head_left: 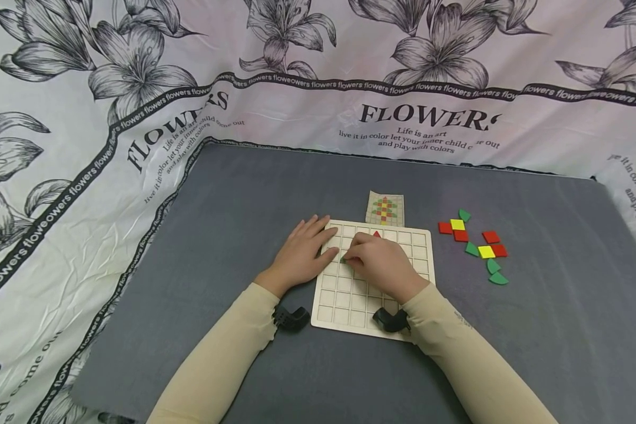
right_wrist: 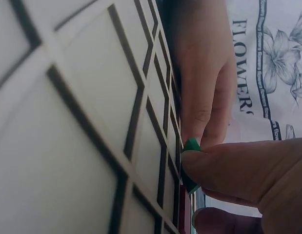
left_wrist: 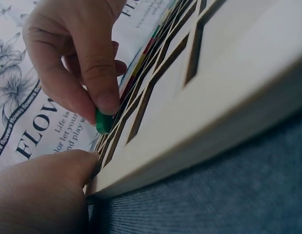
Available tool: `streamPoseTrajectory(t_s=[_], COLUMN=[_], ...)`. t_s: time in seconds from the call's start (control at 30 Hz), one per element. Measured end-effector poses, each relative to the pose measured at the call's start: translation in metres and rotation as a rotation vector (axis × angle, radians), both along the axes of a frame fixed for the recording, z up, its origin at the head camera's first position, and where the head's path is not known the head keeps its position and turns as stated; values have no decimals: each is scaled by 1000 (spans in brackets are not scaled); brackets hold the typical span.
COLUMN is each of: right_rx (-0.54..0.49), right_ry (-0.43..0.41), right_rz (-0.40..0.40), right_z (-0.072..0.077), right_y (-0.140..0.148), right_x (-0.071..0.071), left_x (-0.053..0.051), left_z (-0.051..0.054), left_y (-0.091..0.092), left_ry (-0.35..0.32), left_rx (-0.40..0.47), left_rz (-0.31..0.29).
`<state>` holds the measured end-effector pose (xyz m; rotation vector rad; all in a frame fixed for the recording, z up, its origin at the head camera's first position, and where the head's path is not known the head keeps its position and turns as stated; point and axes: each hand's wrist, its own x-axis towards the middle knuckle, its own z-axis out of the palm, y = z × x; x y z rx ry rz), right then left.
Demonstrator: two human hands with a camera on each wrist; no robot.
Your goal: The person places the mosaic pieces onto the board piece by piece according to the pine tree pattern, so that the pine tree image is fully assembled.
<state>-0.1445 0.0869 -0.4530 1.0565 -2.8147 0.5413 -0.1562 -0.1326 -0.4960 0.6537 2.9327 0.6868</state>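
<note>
A pale wooden grid board (head_left: 327, 315) lies on the grey table in the head view. My left hand (head_left: 301, 254) rests along its left edge, fingers extended and spread. Over the upper left squares, my right hand (head_left: 383, 264) pinches a small green tile (left_wrist: 103, 122) between thumb and fingertips. From the right wrist, that tile (right_wrist: 191, 145) shows at the thumb tip, close to the grid. A red tile (head_left: 377, 234) sits near the board's top row, partly covered by my right hand. Other squares under that hand are hidden. Behind the board lies a pattern card (head_left: 371, 213) with a coloured tile picture.
Right of the board several loose tiles lie scattered: red ones (head_left: 490, 237), yellow ones (head_left: 486, 252) and green ones (head_left: 498, 278). A white sheet (head_left: 307, 118) with flower prints and lettering borders the table (head_left: 562, 294) at the back and left.
</note>
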Motion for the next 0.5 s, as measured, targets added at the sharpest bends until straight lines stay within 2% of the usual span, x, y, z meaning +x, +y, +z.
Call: streamPoseTrajectory(t_s=[0.27,0.5], right_rx=[29,13], right_ry=[30,44], right_rz=[28,52], right_z=[-1,-5], right_y=[2,2], right_x=[1,1], left_x=[0,1], left_z=[1,0], left_y=[0,0], left_ry=[5,3], left_rx=[1,22], left_rz=[1,2])
